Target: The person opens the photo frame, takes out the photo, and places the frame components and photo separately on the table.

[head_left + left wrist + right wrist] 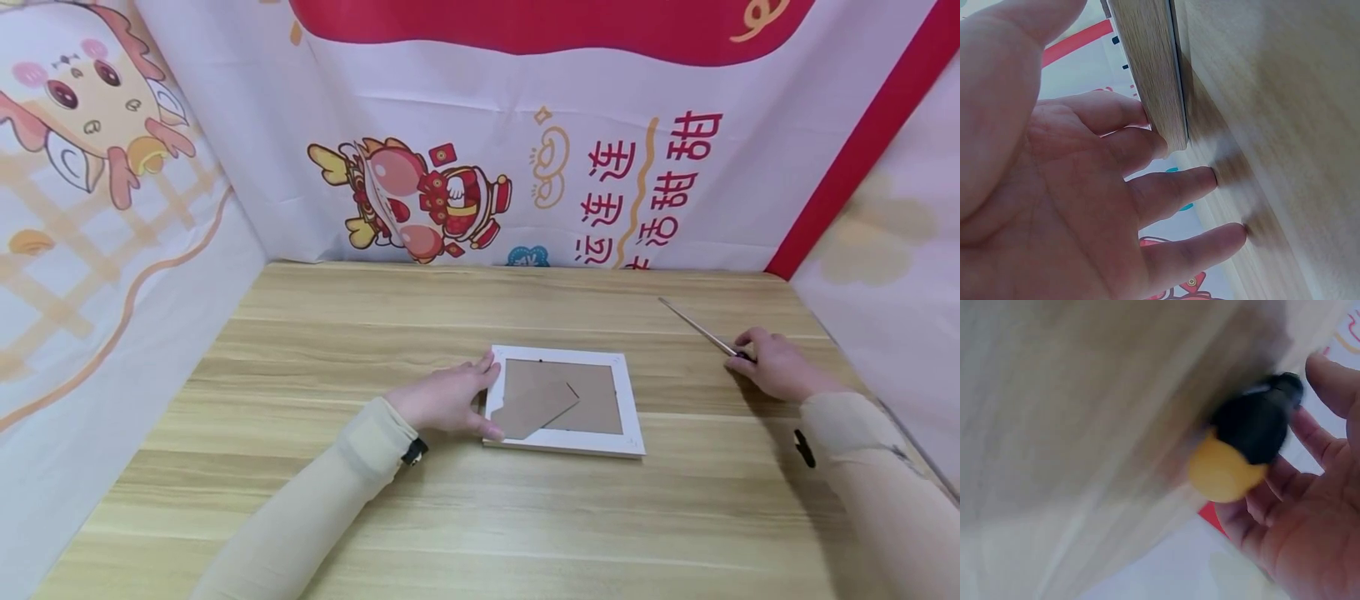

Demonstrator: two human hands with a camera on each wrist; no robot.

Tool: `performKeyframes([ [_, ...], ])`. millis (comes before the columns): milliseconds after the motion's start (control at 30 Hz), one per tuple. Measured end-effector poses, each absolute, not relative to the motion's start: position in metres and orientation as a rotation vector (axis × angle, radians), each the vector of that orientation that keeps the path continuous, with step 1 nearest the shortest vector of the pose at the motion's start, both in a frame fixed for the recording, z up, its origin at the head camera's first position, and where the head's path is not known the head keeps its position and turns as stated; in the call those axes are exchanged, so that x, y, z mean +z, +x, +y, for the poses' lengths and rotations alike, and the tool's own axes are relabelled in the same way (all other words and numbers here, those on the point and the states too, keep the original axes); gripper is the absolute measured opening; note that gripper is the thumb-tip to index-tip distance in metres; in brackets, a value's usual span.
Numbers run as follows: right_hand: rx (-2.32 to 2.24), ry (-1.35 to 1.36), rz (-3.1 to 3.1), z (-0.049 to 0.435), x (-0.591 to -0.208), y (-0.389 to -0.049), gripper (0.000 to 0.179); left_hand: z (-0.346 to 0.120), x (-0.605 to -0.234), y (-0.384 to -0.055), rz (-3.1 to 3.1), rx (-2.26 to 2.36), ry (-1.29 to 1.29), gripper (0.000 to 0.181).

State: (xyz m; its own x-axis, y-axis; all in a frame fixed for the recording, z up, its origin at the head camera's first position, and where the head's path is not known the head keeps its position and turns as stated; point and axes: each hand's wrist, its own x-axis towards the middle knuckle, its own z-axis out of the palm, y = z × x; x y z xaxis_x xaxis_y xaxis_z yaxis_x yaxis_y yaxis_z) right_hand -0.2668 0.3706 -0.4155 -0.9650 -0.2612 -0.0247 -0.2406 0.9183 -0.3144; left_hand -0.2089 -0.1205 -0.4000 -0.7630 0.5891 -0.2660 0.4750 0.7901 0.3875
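A picture frame (pixel 632 427) lies back up on the table, its white border round a brown backing board (pixel 588 375) with a stand flap (pixel 532 408). My left hand (pixel 447 397) is at the frame's left side, thumb by the near corner. In the left wrist view two fingertips touch the frame's edge (pixel 1154 69), while the other fingers reach toward the table. At the right, a screwdriver (pixel 697 327) points away to the left. My right hand (pixel 780 367) is at its black and yellow handle (pixel 1225 465), which looks blurred; fingers lie along it and the thumb stands apart.
The wood-grain table (pixel 337 333) reaches back to a printed cloth (pixel 450 92) that hangs behind it. More printed cloth stands along the left and right sides. A dark wrist strap piece (pixel 805 448) shows by my right cuff.
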Motion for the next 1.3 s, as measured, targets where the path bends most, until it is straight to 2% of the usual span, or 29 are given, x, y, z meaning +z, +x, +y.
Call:
performKeyframes([
  [200,-0.506,-0.332,3.025,0.347,-0.389,-0.256,0.048,-0.121,-0.401,-0.209,2.596,0.435,0.816,0.107],
  [433,-0.609,-0.308,2.851,0.284,-0.373,-0.234,0.044,-0.126,-0.401,-0.215,2.556,0.542,0.811,0.104],
  [567,-0.652,-0.333,2.760,0.256,-0.379,-0.229,0.032,-0.128,-0.397,-0.222,2.597,0.634,0.742,0.089],
  [667,-0.676,-0.341,2.730,0.241,-0.382,-0.226,0.031,-0.125,-0.392,-0.227,2.641,0.680,0.661,0.062],
  [800,-0.734,-0.276,2.666,0.225,-0.385,-0.222,0.032,-0.119,-0.389,-0.231,2.671,0.692,0.525,0.035],
  [933,-0.736,-0.211,2.642,0.213,-0.390,-0.221,0.036,-0.113,-0.397,-0.234,2.654,0.745,0.422,0.030],
  [1300,-0.701,-0.117,2.767,0.201,-0.397,-0.220,0.040,-0.097,-0.409,-0.235,2.755,0.834,0.368,0.024],
])
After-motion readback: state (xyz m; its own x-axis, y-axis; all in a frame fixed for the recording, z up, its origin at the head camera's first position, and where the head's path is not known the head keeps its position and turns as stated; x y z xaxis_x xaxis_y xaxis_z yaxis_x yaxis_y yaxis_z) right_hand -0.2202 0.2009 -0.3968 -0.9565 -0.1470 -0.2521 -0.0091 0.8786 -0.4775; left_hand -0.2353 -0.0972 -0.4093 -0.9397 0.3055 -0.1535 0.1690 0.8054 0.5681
